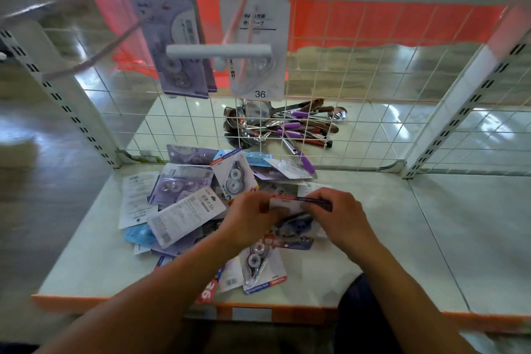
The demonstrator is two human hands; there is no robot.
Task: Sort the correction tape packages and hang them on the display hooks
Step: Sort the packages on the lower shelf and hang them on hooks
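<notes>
Both the left hand (253,211) and right hand (334,214) pinch a blurred, red-topped, clear-blister correction tape package (293,217) over the pile.

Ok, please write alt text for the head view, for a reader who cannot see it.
The left hand and right hand grip correction tape packages over a loose pile of them on a white shelf. On the wire grid behind, purple packages and a white package marked 36 hang on hooks; spoons lie beyond the grid.
</notes>
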